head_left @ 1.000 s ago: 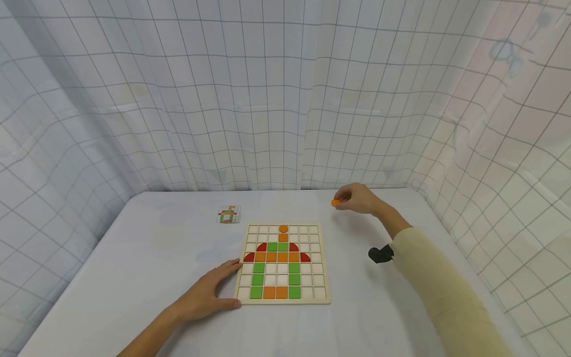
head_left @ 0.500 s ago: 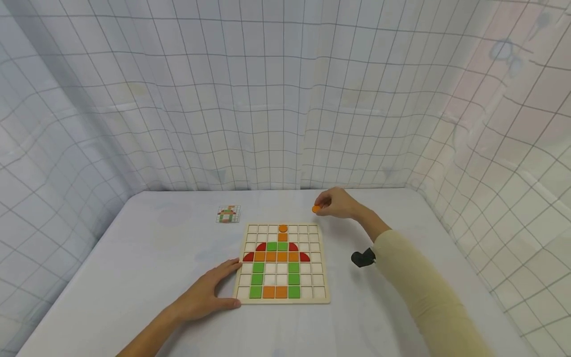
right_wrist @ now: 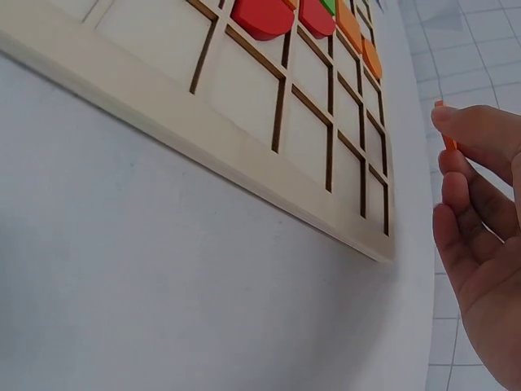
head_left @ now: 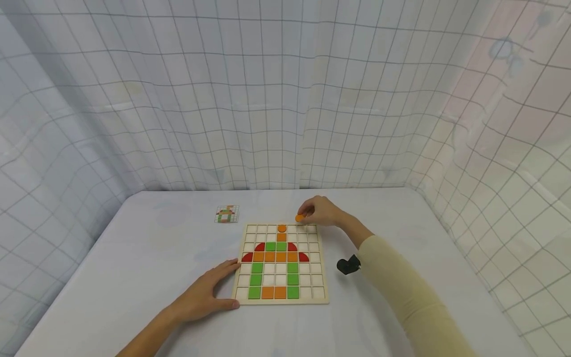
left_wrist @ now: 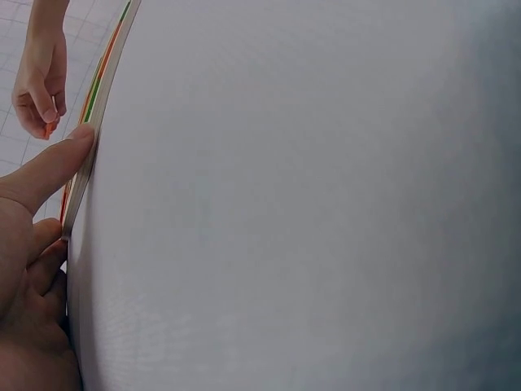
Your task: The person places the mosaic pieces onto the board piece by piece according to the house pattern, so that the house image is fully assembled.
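My right hand (head_left: pixel 322 211) pinches an orange round tile (head_left: pixel 299 218) just above the top edge of the wooden grid board (head_left: pixel 325 282), to the right of the round orange tile (head_left: pixel 282 228) in the top row. The right wrist view has the pinched tile edge-on between thumb and fingertips. My left hand (head_left: pixel 202 295) rests on the table, its thumb and fingertips touching the board's left edge. Green, orange and red tiles form a figure in the board's cells. In the left wrist view the left thumb (left_wrist: pixel 57 167) lies against the board's side.
A small printed card (head_left: pixel 227 214) with a similar coloured pattern lies beyond the board's upper left corner. White grid-lined curtains (head_left: pixel 276 124) surround the table (head_left: pixel 134 258) at the back and sides. A dark object (head_left: pixel 348 265) sits by the right sleeve.
The right hand has moved left and slightly nearer with the orange tile, from right of the board to its top edge. The left hand stays in place.
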